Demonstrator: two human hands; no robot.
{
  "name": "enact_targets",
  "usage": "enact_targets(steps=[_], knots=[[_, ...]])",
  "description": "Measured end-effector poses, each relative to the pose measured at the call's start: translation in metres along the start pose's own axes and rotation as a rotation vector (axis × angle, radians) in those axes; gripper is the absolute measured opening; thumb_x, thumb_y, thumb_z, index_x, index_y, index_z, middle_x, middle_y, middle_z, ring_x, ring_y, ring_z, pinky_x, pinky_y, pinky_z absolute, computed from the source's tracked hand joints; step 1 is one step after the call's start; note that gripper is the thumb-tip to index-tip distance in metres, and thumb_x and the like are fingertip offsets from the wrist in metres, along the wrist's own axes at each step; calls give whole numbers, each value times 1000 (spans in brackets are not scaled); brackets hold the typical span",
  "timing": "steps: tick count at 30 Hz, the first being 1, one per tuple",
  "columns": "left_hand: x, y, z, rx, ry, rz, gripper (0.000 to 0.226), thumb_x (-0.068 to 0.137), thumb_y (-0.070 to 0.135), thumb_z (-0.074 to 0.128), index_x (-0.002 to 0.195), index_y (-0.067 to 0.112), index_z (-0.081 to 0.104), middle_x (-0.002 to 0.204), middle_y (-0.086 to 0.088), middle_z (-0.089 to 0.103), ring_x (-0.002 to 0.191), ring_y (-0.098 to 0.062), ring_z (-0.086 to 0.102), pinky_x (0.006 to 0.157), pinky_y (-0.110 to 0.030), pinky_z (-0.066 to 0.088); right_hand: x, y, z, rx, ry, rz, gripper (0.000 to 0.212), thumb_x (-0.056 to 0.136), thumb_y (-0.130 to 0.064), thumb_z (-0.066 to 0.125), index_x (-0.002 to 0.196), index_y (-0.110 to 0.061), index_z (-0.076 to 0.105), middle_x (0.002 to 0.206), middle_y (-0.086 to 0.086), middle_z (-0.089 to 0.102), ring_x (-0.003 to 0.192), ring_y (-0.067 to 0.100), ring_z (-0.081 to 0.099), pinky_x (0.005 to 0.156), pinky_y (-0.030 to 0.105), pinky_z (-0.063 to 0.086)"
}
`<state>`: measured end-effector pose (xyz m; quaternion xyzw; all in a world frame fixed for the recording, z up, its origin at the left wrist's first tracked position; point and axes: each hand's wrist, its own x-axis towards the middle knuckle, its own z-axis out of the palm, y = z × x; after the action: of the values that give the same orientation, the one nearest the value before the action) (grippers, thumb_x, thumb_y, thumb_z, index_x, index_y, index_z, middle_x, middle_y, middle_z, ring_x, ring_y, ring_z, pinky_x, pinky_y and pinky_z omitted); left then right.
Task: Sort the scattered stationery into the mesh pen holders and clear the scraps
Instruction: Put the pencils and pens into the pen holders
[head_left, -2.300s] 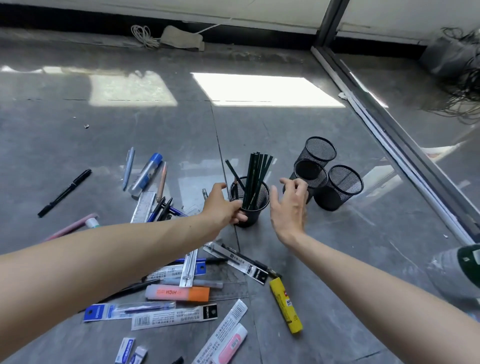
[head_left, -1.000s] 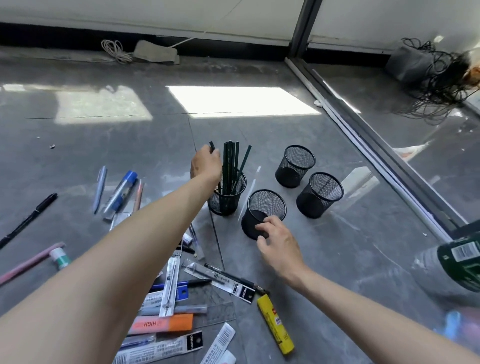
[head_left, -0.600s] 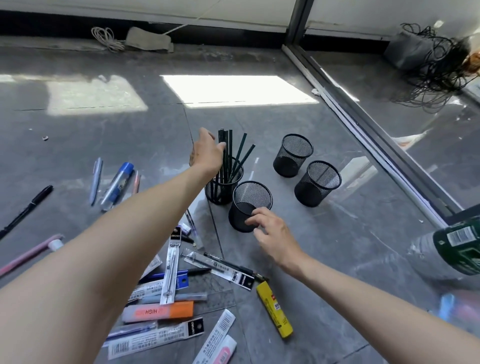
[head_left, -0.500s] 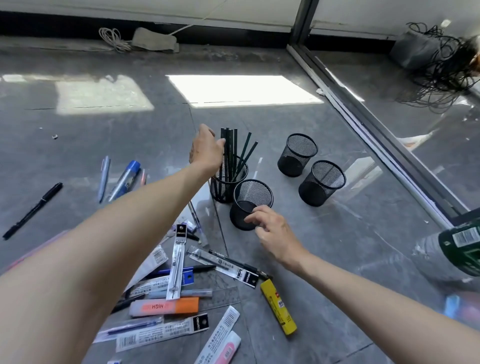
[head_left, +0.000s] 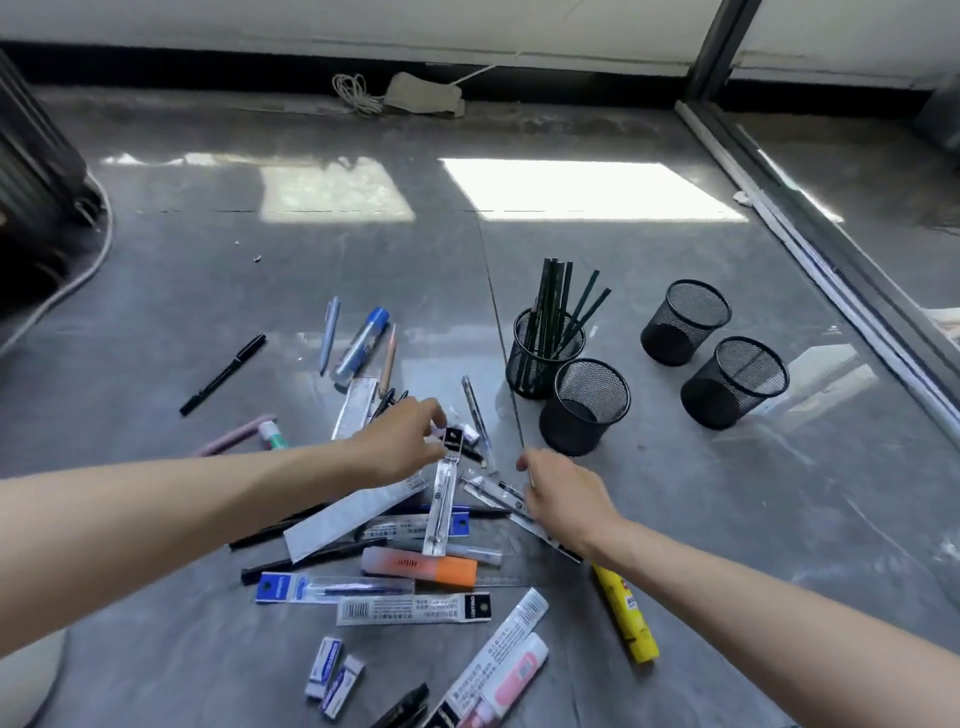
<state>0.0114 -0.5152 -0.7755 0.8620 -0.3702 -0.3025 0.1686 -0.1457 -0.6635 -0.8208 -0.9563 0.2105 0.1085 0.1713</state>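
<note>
Glossy grey floor (head_left: 208, 270), door track (head_left: 831, 275) down the right edge. Early days: only the pencil holder (head_left: 545, 364) at centre right is loaded, with green pencils (head_left: 558, 301). Front holder (head_left: 584, 415), rear holder (head_left: 684, 325) and right holder (head_left: 734, 384) look empty. Stationery pile (head_left: 363, 519) at lower centre is unsorted: refill pack (head_left: 440, 509), highlighter (head_left: 421, 564), yellow tube (head_left: 626, 616), erasers (head_left: 332, 670), black pen (head_left: 223, 374) off left. Left hand (head_left: 400, 444) grip is bent down at the refill pack's header, right hand (head_left: 563, 501) grip curled over a clear pack (head_left: 493, 491); can't tell if either pinches. Overlapping packs will likely snag single picks.
</note>
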Motion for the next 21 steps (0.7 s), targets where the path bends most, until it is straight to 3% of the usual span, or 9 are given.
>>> enact_targets(steps=[2,6,9,11,14,18,21], knots=[[-17,-20,2,114,-96,-25,32,90,21,57,120,11,52,121,-11,54,105,-22,53,79,-25,38,5,-3,9,23,-109,109,26,86,-12,45,111,-14,48,117,9,58,108,32,55,82,37,44],[-52,-42,-1,213,-197,-95,33,89,23,58,120,11,54,121,-9,56,108,-23,53,81,-25,39,15,-9,12,17,-213,150,24,77,-6,48,98,-14,52,104,9,60,100,32,58,73,31,42],[-66,-46,2,278,-243,-71,29,90,23,56,118,13,55,118,-7,56,106,-23,53,83,-28,41,23,-11,9,18,-266,161,8,70,-8,54,66,-14,50,77,6,56,82,29,61,59,25,38],[-69,-45,6,329,-283,-34,26,90,22,55,115,14,57,117,-8,56,105,-24,54,85,-28,41,26,-11,8,35,-232,161,22,70,-17,58,55,-12,43,66,5,51,69,28,55,55,25,37],[-69,-36,7,379,-321,16,25,91,21,54,115,13,57,117,-8,56,105,-23,53,87,-29,42,27,-10,7,67,-132,134,29,76,-29,62,56,-12,48,67,9,60,71,30,60,59,32,43],[-69,-16,1,433,-386,95,26,94,23,49,118,15,55,117,-6,56,102,-21,53,84,-30,41,32,-9,2,182,-142,111,24,81,-28,60,61,-21,49,70,0,57,75,23,55,64,28,38],[-66,-8,2,531,-457,160,27,95,25,47,119,16,53,118,-6,55,104,-23,54,83,-33,44,33,-8,1,248,-175,90,24,81,-23,60,59,-23,50,69,-2,58,75,21,59,67,30,45]])
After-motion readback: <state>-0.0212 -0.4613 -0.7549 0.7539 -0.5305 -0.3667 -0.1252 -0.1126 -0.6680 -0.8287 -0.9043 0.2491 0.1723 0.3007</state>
